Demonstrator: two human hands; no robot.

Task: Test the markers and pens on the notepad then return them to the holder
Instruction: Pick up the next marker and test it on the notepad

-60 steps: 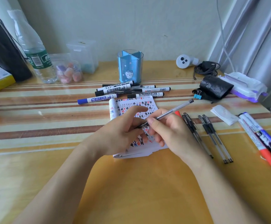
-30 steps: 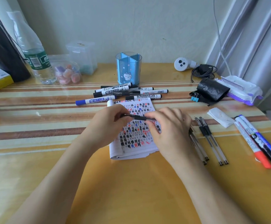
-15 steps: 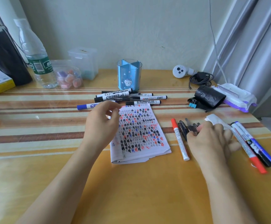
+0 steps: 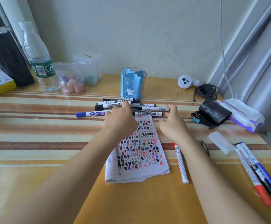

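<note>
1. Both hands have been brought forward since half a second earlier: the left hand (image 4: 120, 122) from the notepad's far left corner, the right hand (image 4: 172, 126) from the pens at the right. Each now lies at the marker pile (image 4: 147, 109).
2. Table (image 4: 34, 135): one glossy top, striped in yellow, cream and brown.
3. Left hand: laid palm down on the pile, fingers bent over the barrels. Whether a marker is gripped cannot be told.
4. Right hand: half open, fingers loosely curled, nothing held. The forefinger tip is seen at the end of one black-capped marker.
5. Notepad (image 4: 141, 152): one, of white sheets covered with black, red and blue hash marks, lying flat between the forearms, just nearer than the pile.
6. Holder (image 4: 133, 83): one blue translucent cylinder, partitioned inside, upright just behind the pile.
7. Markers: at least six white barrels are counted in the pile, one a blue-capped marker (image 4: 91, 113). One red-tipped marker (image 4: 180, 162) lies just right of the notepad. Three more markers (image 4: 257, 172), in red, black and blue, lie side by side at the right.
</note>
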